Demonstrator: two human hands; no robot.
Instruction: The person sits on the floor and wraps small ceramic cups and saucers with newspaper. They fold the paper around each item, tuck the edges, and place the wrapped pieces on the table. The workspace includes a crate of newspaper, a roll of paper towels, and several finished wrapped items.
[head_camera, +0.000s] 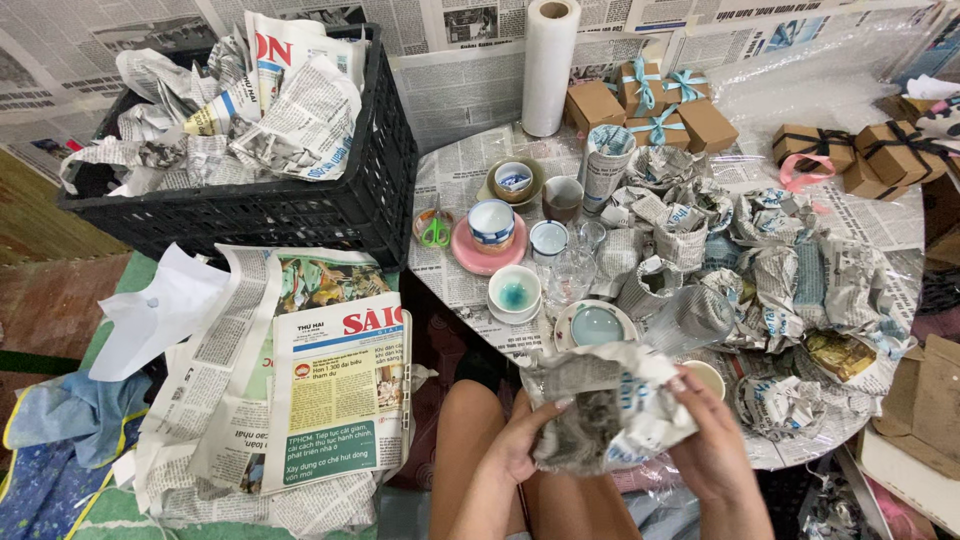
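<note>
**Over the near edge of the table, a half-wrapped bundle in two hands**

Over the near edge of the round table, above the person's knees, both hands hold a crumpled newspaper bundle. The left hand cups it from below and from the side, fingers curled shut on the paper. The right hand grips the opposite side, its fingertips pinched on a loose fold. What sits inside the paper cannot be told; only creased print shows.

The bundle hangs off the table, with nothing under it but legs and floor. If the grip rests on the paper alone and not on the thing within, I judge the contents could slide out of an open fold and drop.

The near edge is also crowded. A small cup stands just beside the right hand, a clear glass lies tilted just behind the bundle, and a plate sits close to the rim. A wide move of a wrist or elbow could knock any of these off the edge.

Farther in, a white bowl and a cup on a pink saucer stand unwrapped among the wrapped pieces. Scissors lie near the left edge, and a black crate of crumpled paper stands beyond it.
</note>
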